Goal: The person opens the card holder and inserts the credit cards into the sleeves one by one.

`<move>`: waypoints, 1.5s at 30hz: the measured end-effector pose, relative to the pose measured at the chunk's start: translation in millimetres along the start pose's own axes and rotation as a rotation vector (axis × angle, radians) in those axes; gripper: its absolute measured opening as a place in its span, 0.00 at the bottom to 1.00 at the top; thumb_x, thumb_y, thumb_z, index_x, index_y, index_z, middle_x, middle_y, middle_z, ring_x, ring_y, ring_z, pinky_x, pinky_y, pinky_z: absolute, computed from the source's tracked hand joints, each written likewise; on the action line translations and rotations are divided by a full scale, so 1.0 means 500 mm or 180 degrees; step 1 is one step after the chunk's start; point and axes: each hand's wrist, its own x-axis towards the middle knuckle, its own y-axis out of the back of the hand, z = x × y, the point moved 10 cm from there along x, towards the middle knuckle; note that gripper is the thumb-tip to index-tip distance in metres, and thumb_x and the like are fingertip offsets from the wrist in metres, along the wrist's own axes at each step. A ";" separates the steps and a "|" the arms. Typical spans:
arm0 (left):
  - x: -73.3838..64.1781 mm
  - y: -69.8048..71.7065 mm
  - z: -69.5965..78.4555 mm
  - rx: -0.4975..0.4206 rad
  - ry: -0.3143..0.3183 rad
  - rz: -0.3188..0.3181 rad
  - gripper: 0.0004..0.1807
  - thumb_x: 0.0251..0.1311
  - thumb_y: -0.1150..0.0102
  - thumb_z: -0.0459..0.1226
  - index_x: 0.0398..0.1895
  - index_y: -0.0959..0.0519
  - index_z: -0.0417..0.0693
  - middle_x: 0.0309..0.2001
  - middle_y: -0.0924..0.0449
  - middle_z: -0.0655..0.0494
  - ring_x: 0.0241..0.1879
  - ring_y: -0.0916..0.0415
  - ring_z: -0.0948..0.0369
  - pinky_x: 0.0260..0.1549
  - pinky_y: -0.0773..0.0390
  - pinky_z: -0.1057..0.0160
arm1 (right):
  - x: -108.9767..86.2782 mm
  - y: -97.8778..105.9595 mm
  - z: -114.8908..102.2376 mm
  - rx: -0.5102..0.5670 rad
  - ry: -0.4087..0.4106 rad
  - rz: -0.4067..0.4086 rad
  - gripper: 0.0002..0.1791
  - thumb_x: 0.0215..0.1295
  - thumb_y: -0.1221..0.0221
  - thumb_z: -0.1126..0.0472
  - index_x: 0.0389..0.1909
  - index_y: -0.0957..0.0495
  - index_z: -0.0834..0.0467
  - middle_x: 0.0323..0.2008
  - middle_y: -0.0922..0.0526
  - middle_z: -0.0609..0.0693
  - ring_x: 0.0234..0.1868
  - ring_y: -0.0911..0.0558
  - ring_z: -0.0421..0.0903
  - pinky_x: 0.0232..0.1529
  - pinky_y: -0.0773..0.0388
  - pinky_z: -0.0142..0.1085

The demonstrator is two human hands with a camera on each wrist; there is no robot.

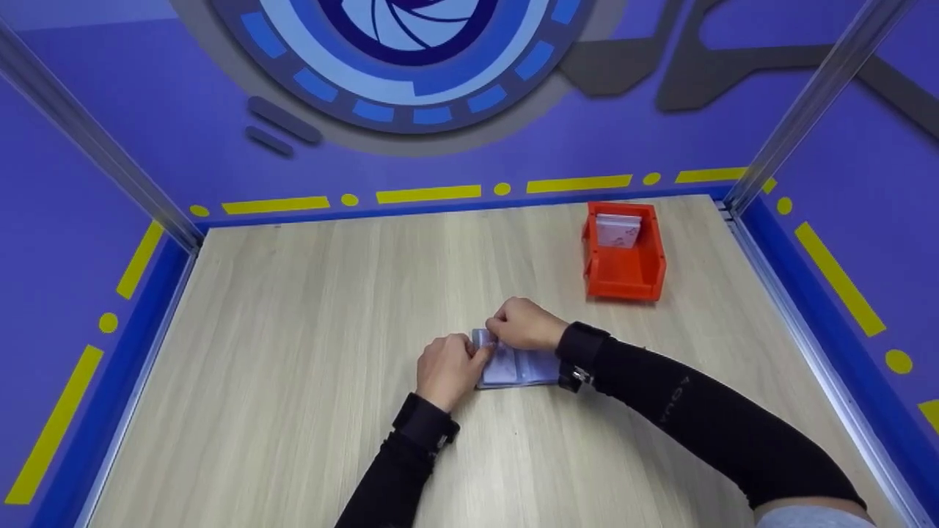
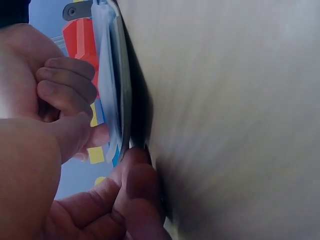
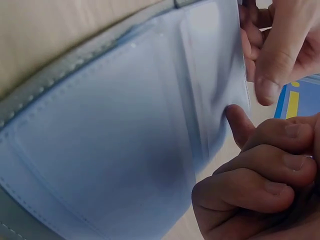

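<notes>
A card holder (image 1: 513,367) with clear, stitched pockets lies open on the table in front of me. Its pale sleeves (image 3: 105,120) fill much of the right wrist view. At its left edge, my left hand (image 1: 447,367) grips with the fingers (image 2: 142,192) against the underside and the thumb (image 3: 270,90) above. Over its upper part is my right hand (image 1: 527,324), pinching at a sleeve; one fingertip (image 3: 236,117) meets the page and the other fingers are curled. The exact pinch point is partly hidden. From the side, the holder's layers (image 2: 112,80) stand slightly apart.
A red bin (image 1: 625,282) stands at the back right, with several flat patterned cards (image 1: 618,232) leaning inside it. Blue-purple panels (image 1: 440,172) wall the back and sides, and metal rails (image 1: 807,110) rise at the corners. The tabletop (image 1: 293,330) is wood-patterned.
</notes>
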 end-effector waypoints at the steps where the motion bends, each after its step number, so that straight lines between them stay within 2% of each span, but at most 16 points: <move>1: 0.000 0.000 0.000 0.0006 0.0005 0.0001 0.31 0.68 0.27 0.54 0.14 0.34 0.58 0.18 0.37 0.65 0.19 0.39 0.64 0.20 0.42 0.62 | -0.001 0.001 -0.001 0.0004 0.0021 0.0014 0.24 0.76 0.46 0.57 0.15 0.20 0.52 0.12 0.32 0.37 0.17 0.34 0.36 0.24 0.39 0.31; 5: 0.001 -0.003 -0.003 -0.0005 0.0041 -0.0003 0.31 0.66 0.24 0.54 0.15 0.35 0.58 0.18 0.37 0.65 0.19 0.39 0.64 0.21 0.42 0.62 | -0.003 0.005 -0.005 -0.0006 0.0087 0.0046 0.21 0.75 0.45 0.57 0.25 0.09 0.57 0.15 0.29 0.36 0.20 0.33 0.37 0.27 0.37 0.31; 8: 0.001 -0.005 -0.005 -0.0008 0.0071 -0.0015 0.29 0.64 0.22 0.52 0.15 0.32 0.57 0.19 0.34 0.65 0.20 0.37 0.63 0.22 0.40 0.62 | -0.005 0.004 -0.004 -0.0005 0.0096 0.0011 0.20 0.75 0.45 0.56 0.30 0.06 0.58 0.15 0.30 0.36 0.20 0.33 0.36 0.27 0.37 0.31; 11: 0.000 -0.005 -0.006 0.0008 0.0096 -0.0013 0.26 0.63 0.20 0.50 0.16 0.28 0.56 0.20 0.30 0.64 0.21 0.33 0.63 0.22 0.37 0.62 | -0.008 0.001 -0.002 0.0032 0.0136 -0.0065 0.20 0.76 0.44 0.56 0.30 0.07 0.58 0.14 0.33 0.36 0.18 0.35 0.36 0.26 0.39 0.30; 15: 0.000 -0.007 -0.006 0.0011 0.0127 -0.0021 0.24 0.63 0.20 0.49 0.18 0.26 0.55 0.22 0.28 0.63 0.22 0.32 0.63 0.23 0.35 0.61 | -0.019 0.000 -0.003 0.0017 0.0330 -0.0183 0.20 0.77 0.41 0.56 0.26 0.12 0.61 0.15 0.37 0.36 0.19 0.38 0.36 0.26 0.43 0.31; 17: 0.000 -0.007 -0.006 0.0005 0.0138 -0.0035 0.24 0.63 0.21 0.48 0.18 0.26 0.54 0.22 0.28 0.63 0.22 0.32 0.62 0.23 0.35 0.61 | -0.028 0.007 -0.005 -0.0016 0.0437 -0.0199 0.19 0.78 0.40 0.56 0.28 0.12 0.62 0.17 0.35 0.37 0.21 0.36 0.36 0.27 0.42 0.31; 19: 0.000 -0.008 -0.007 0.0000 0.0153 -0.0058 0.24 0.64 0.21 0.48 0.18 0.26 0.54 0.22 0.28 0.63 0.23 0.32 0.62 0.24 0.35 0.61 | -0.038 0.024 -0.006 -0.0031 0.0498 -0.0162 0.17 0.78 0.39 0.57 0.31 0.10 0.60 0.20 0.29 0.38 0.24 0.33 0.37 0.29 0.39 0.32; 24: 0.000 -0.007 -0.007 -0.0003 0.0165 -0.0059 0.24 0.64 0.21 0.49 0.18 0.26 0.54 0.22 0.27 0.62 0.23 0.31 0.61 0.25 0.34 0.60 | -0.055 0.099 0.002 -0.0078 0.0416 0.0049 0.14 0.80 0.38 0.56 0.45 0.06 0.59 0.35 0.10 0.50 0.34 0.22 0.42 0.38 0.26 0.35; 28: 0.001 -0.008 -0.011 -0.0036 0.0221 -0.0083 0.25 0.64 0.21 0.50 0.18 0.26 0.54 0.22 0.28 0.62 0.24 0.31 0.61 0.25 0.34 0.60 | -0.063 0.173 0.018 -0.0093 0.0267 0.0255 0.15 0.81 0.39 0.55 0.52 0.08 0.58 0.45 0.06 0.57 0.37 0.19 0.47 0.42 0.21 0.38; 32: 0.002 -0.009 -0.013 -0.0065 0.0262 -0.0090 0.25 0.64 0.21 0.49 0.18 0.26 0.53 0.22 0.28 0.62 0.24 0.32 0.61 0.26 0.34 0.61 | -0.071 0.252 0.047 -0.0200 0.0038 0.0573 0.16 0.82 0.39 0.53 0.55 0.10 0.58 0.43 0.09 0.57 0.33 0.19 0.50 0.39 0.20 0.39; 35: 0.002 -0.011 -0.014 -0.0087 0.0280 -0.0095 0.25 0.65 0.21 0.49 0.18 0.26 0.53 0.22 0.29 0.62 0.24 0.32 0.61 0.25 0.35 0.61 | -0.073 0.314 0.076 -0.0403 -0.0167 0.0862 0.17 0.82 0.40 0.53 0.56 0.11 0.60 0.42 0.11 0.57 0.33 0.18 0.52 0.40 0.17 0.43; 38: 0.002 -0.014 -0.014 -0.0103 0.0294 -0.0110 0.25 0.65 0.21 0.49 0.18 0.26 0.54 0.22 0.30 0.63 0.23 0.32 0.61 0.25 0.35 0.62 | -0.073 0.370 0.105 -0.0623 -0.0278 0.1130 0.16 0.82 0.40 0.54 0.53 0.11 0.61 0.38 0.14 0.55 0.36 0.19 0.52 0.43 0.20 0.44; 41: 0.001 -0.015 -0.012 -0.0105 0.0280 -0.0112 0.25 0.64 0.21 0.49 0.18 0.26 0.54 0.21 0.29 0.63 0.23 0.32 0.62 0.24 0.35 0.62 | -0.074 0.414 0.135 -0.0653 -0.0386 0.1253 0.15 0.82 0.41 0.55 0.49 0.11 0.60 0.32 0.19 0.55 0.34 0.21 0.53 0.37 0.27 0.42; 45: 0.003 -0.014 -0.010 -0.0088 0.0265 -0.0105 0.25 0.64 0.21 0.50 0.18 0.26 0.54 0.21 0.29 0.63 0.23 0.32 0.62 0.24 0.35 0.62 | -0.077 0.455 0.163 -0.0636 -0.0535 0.1264 0.15 0.83 0.40 0.54 0.51 0.11 0.61 0.31 0.20 0.55 0.32 0.22 0.52 0.34 0.29 0.42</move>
